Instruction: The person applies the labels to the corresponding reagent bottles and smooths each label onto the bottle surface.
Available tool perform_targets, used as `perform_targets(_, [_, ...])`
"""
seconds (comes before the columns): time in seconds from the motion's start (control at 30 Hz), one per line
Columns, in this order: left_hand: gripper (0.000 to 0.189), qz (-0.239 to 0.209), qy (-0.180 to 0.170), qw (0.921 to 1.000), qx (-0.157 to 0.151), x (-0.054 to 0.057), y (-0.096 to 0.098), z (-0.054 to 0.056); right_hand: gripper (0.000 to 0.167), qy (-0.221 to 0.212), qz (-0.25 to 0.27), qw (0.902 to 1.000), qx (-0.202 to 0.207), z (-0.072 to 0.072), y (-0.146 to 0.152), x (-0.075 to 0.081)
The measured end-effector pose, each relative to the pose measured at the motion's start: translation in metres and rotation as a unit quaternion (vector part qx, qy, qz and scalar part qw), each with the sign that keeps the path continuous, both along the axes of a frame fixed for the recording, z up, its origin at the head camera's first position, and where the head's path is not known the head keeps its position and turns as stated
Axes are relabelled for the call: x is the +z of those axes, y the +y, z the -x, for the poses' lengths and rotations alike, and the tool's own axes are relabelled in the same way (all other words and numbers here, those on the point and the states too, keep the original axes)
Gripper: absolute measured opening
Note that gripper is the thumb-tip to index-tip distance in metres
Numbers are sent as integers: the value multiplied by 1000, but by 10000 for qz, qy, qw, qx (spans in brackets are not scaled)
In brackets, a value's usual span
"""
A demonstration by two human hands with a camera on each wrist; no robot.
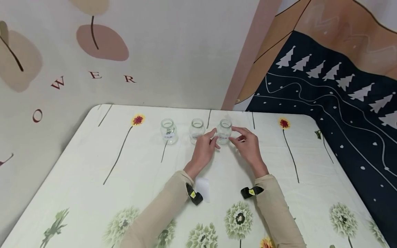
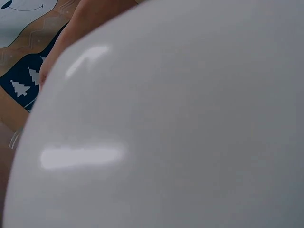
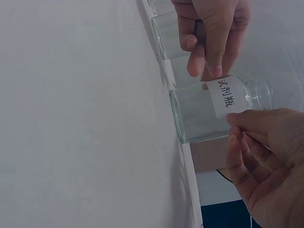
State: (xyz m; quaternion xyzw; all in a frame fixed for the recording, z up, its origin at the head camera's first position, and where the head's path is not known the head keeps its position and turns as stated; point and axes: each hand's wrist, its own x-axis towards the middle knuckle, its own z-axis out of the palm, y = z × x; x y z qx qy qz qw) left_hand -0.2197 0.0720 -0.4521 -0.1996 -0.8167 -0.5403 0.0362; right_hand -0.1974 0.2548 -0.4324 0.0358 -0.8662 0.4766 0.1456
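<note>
Three clear glass jars without lids stand in a row on the table: a left jar [image 1: 169, 132], a middle jar [image 1: 197, 130] and a right jar [image 1: 224, 131]. A white label [image 3: 227, 97] with handwritten characters sits on the front of the right jar. My left hand [image 1: 204, 146] holds that jar from its left side, one fingertip at the label's edge. From the other side my right hand [image 1: 248, 144] grips it, thumb on the label's opposite edge. A pale glossy surface [image 2: 166, 118] blocks most of the left wrist view.
A white slip of paper [image 1: 203, 189] lies beside my left wrist. The tablecloth [image 1: 93, 155] is white with printed flowers. Behind the jars, a patterned wall cloth [image 1: 173, 69] rises at the table's back edge.
</note>
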Motion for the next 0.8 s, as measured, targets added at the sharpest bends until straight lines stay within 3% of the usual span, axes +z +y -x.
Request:
perform_targets(0.27, [38, 532, -213, 9982, -148, 3, 0, 4, 39, -128, -69, 9997, -196, 5, 9, 2])
perform_targets(0.43, [35, 659, -140, 9976, -151, 5, -1, 8, 37, -146, -113, 9996, -231, 9, 16, 4])
perform_targets(0.8, [19, 1187, -23, 9923, -358, 11, -21, 11, 23, -479, -238, 9985, -79, -2, 23, 6])
